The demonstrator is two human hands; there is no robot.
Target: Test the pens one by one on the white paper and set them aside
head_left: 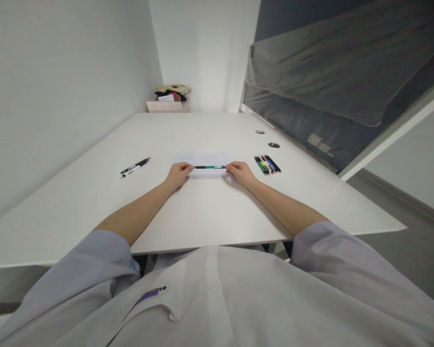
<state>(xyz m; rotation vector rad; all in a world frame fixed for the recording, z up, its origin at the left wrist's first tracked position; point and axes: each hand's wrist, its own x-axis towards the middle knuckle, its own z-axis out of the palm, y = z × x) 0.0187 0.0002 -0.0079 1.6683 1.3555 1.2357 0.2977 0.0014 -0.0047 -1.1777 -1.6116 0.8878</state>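
Observation:
A green and black pen (210,167) lies level between my two hands, over a sheet of white paper (202,158) on the table. My left hand (179,174) pinches its black end. At the other end, my right hand (240,172) grips the tip between thumb and fingers. Several pens (267,165) with coloured barrels lie side by side in a row to the right of my right hand. Off to the left, two pens (135,166), one black and one partly white, rest close together.
The white table (202,217) reaches back to a pale box (168,106) with bags or cloth in it. Two round cable holes (274,145) are set in the tabletop at the right. A dark partition (292,115) with translucent sheeting borders the right edge; a wall (75,72) runs along the left.

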